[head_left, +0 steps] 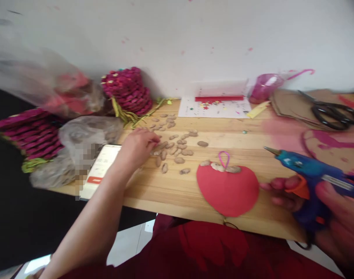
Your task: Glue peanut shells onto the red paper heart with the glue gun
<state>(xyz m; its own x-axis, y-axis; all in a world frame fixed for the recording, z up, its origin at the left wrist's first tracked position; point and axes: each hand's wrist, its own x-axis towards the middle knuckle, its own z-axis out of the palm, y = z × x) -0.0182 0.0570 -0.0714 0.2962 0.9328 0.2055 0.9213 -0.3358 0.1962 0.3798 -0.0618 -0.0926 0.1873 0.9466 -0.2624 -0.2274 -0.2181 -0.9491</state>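
Note:
My left hand [138, 145] reaches over the wooden table [171, 193] into a scatter of peanut shells [174, 149]; its fingers are curled onto one at the pile's left edge. My right hand [319, 205] grips a blue glue gun [307, 170] with an orange trigger, nozzle pointing left. Between the hands lies a red heart-shaped card [227, 190] with a pink loop and a few peanut shells glued along its top edge.
A phone [100, 172] lies by my left forearm beside clear plastic bags [81, 143]. Magenta woven paper pieces [127, 91] stand at the back left. Black scissors [334, 112] rest on cardboard at the back right, near a pink cup [264, 87] and a white sheet [214, 107].

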